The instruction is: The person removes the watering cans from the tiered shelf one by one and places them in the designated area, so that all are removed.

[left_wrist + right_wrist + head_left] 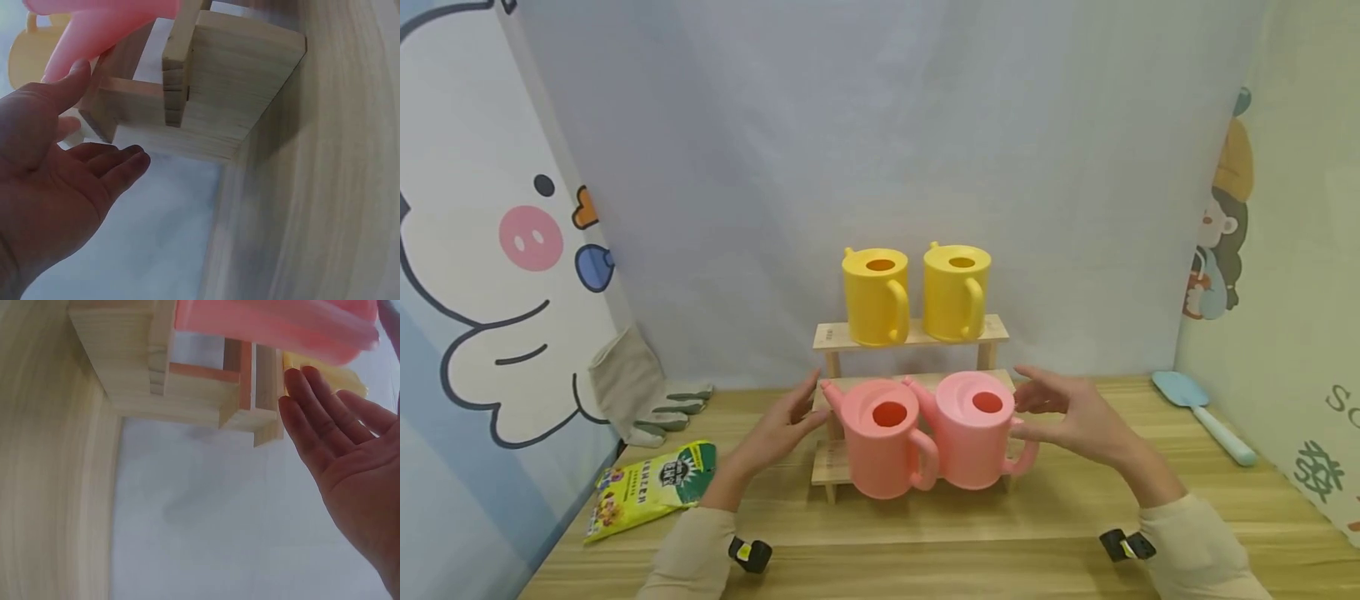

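Two pink watering cans, a darker left one (880, 458) and a lighter right one (972, 450), stand side by side on the lowest step of a wooden tiered stand (823, 462). My left hand (778, 429) is beside the left can's spout, its fingers extended near the end of the stand. On the other side, my right hand (1078, 414) has its thumb right at the lighter can's handle side, fingers loosely spread. In the wrist views both palms show bare, the left hand (62, 169) and the right hand (350, 450) each flanking the stand.
Two yellow watering cans, one left (872, 304) and one right (951, 300), stand on the top step. A glove (632, 383) and a yellow-green packet (651, 492) lie at the left. A light blue small shovel (1206, 417) lies by the right wall.
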Available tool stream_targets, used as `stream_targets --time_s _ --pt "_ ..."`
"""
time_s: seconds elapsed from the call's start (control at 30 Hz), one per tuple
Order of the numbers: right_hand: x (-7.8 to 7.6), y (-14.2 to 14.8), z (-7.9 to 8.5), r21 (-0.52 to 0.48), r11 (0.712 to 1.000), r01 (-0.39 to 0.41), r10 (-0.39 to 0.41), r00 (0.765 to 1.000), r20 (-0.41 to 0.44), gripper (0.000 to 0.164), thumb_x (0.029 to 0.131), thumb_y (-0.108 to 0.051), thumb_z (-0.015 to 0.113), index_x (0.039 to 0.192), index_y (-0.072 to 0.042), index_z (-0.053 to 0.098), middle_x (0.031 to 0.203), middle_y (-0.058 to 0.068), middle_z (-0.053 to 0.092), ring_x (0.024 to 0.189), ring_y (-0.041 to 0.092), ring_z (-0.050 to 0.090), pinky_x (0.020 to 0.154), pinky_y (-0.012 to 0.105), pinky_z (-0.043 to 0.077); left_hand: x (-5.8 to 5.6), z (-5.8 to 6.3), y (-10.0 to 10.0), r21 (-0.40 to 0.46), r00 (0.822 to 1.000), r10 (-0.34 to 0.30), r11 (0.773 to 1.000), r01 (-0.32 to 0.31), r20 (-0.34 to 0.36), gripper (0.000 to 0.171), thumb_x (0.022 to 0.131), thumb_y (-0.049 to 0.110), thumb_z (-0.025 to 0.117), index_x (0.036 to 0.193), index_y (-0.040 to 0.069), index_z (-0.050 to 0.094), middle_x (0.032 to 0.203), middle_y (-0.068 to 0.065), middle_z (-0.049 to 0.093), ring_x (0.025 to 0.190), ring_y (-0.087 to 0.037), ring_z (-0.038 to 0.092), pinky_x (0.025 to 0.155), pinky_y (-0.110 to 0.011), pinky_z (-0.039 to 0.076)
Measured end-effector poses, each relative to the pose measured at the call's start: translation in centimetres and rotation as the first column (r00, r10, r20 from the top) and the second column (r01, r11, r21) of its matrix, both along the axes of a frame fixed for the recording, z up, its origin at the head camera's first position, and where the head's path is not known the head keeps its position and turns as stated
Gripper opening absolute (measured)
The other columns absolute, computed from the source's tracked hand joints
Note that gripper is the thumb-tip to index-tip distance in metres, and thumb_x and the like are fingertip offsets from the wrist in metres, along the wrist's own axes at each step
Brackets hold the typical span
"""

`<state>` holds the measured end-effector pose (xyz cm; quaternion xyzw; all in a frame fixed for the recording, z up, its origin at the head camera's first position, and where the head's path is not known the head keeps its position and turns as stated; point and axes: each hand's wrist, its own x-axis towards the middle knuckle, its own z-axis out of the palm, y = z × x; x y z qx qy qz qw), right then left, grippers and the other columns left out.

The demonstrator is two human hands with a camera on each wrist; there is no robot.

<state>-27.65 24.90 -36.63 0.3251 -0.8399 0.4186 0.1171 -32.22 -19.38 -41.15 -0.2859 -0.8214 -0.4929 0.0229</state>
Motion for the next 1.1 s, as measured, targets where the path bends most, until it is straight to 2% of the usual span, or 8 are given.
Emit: stream_targets --time_s 0.13,0.3,0.43,0.53,0.73,0.83,0.9,1.1 --pt "0.2 -0.4 -0.6 -0.013 1.0 -0.027 0.026 0.997 -0.074 0.067 0.078 -0.01 0.087 0.135 0.007 0.057 0.102 0.002 0.074 0.091 0.014 0.071 0.085 0.03 0.059 -0.4 -0.8 0.3 0.055 0.999 -0.021 0.998 0.023 -0.027 0.069 0.104 0.013 0.058 0.159 -0.001 0.018 0.163 -0.022 0.015 0.148 -0.04 0.017 0.115 -0.055 0.028" --pt "0.6 -0.7 -1.0 -0.023 1.0 -0.006 0.003 0.992 -0.13 0.058 0.076 -0.009 0.089 0.127 0.005 0.066 0.096 0.0 0.076 0.086 0.011 0.072 0.08 0.027 0.06 -0.5 -1.3 0.6 0.102 0.999 -0.034 0.994 0.035 -0.019 0.063 0.104 0.009 0.055 0.156 -0.006 0.023 0.162 -0.026 0.015 0.148 -0.04 0.015 0.113 -0.051 0.033" --pt "0.9 -1.0 -1.4 -0.052 0.999 0.011 -0.02 0.984 -0.179 0.051 0.077 -0.004 0.087 0.123 0.004 0.069 0.087 -0.004 0.076 0.08 0.012 0.072 0.075 0.027 0.06 -0.6 -1.4 0.6 0.108 1.0 -0.027 0.994 0.026 0.004 0.061 0.105 0.01 0.054 0.156 -0.005 0.025 0.161 -0.025 0.019 0.144 -0.04 0.028 0.109 -0.045 0.041" --pt "1.2 -1.3 -2.0 -0.112 0.993 0.034 -0.056 0.979 -0.195 0.047 0.076 0.0 0.086 0.121 0.002 0.071 0.084 -0.004 0.075 0.079 0.011 0.072 0.073 0.024 0.059 -0.5 -1.4 0.6 0.109 1.0 -0.021 0.994 0.018 0.022 0.06 0.105 0.011 0.054 0.156 -0.004 0.025 0.161 -0.024 0.021 0.137 -0.043 0.04 0.106 -0.044 0.045" --pt "1.4 -1.8 -3.6 -0.291 0.956 0.023 -0.097 0.965 -0.244 0.042 0.069 0.019 0.082 0.108 0.009 0.073 0.086 0.013 0.075 0.08 0.008 0.072 0.072 0.017 0.058 -0.4 -1.4 0.6 0.091 0.999 -0.002 0.996 -0.002 0.044 0.061 0.105 0.012 0.055 0.156 -0.005 0.026 0.16 -0.025 0.021 0.133 -0.045 0.044 0.105 -0.047 0.045" --pt "1.6 -1.8 -3.7 -0.335 0.941 0.055 -0.133 0.968 -0.215 0.034 0.071 0.018 0.081 0.103 0.007 0.075 0.092 0.013 0.076 0.086 0.005 0.071 0.075 0.018 0.058 -0.4 -1.4 0.7 0.085 0.999 0.005 0.996 -0.009 0.049 0.061 0.105 0.014 0.055 0.156 -0.004 0.026 0.161 -0.024 0.021 0.133 -0.045 0.044 0.106 -0.048 0.044" --pt "1.8 -1.8 -3.6 -0.351 0.933 0.077 -0.142 0.977 -0.162 0.029 0.075 0.014 0.081 0.101 0.004 0.077 0.094 0.008 0.077 0.088 0.005 0.071 0.075 0.019 0.058 -0.5 -1.3 0.7 0.085 0.999 0.012 0.996 -0.016 0.052 0.061 0.105 0.014 0.055 0.156 -0.003 0.027 0.161 -0.024 0.022 0.133 -0.045 0.044 0.106 -0.049 0.044" --pt "2.0 -1.7 -3.4 -0.395 0.916 0.065 -0.089 0.995 -0.042 0.019 0.079 0.013 0.078 0.097 0.007 0.076 0.093 0.002 0.077 0.082 0.011 0.072 0.069 0.023 0.06 -0.5 -1.3 0.6 0.088 0.998 0.011 0.996 -0.017 0.065 0.061 0.105 0.015 0.055 0.156 -0.002 0.027 0.161 -0.023 0.022 0.135 -0.044 0.043 0.107 -0.049 0.043"
